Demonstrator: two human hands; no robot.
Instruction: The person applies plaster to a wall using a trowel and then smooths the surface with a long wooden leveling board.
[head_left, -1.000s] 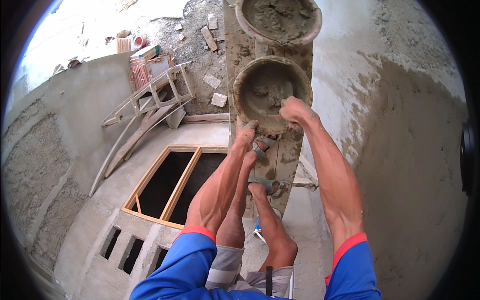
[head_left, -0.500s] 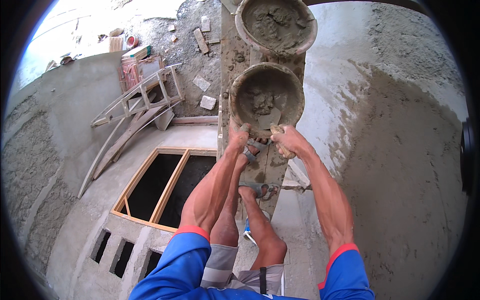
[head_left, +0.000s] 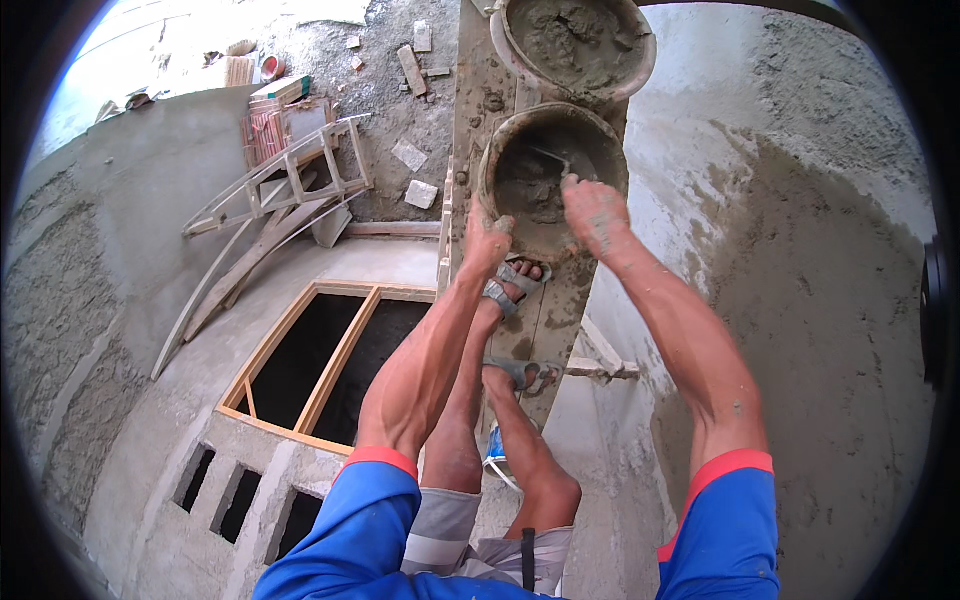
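on the plank [head_left: 560, 305], your left hand [head_left: 490, 240] clasps the nearer mortar bucket [head_left: 550, 109], your right hand [head_left: 598, 212] curled tight around a trowel [head_left: 566, 167].

From near above and behind your left hand [head_left: 489, 242] and right hand [head_left: 598, 215], your head-worn fisheye looks down along both forearms [head_left: 685, 325].

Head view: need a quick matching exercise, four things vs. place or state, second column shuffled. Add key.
Column 1
1. Left hand
2. Right hand
3. Yellowish wooden frame
4. Far tub

Column 2
A. Around a dark opening
B. Gripping the trowel
C. Holding grey mix, no hand on it
D. At the near tub's rim

Pairs: 1-D, 2-B, 3-A, 4-C
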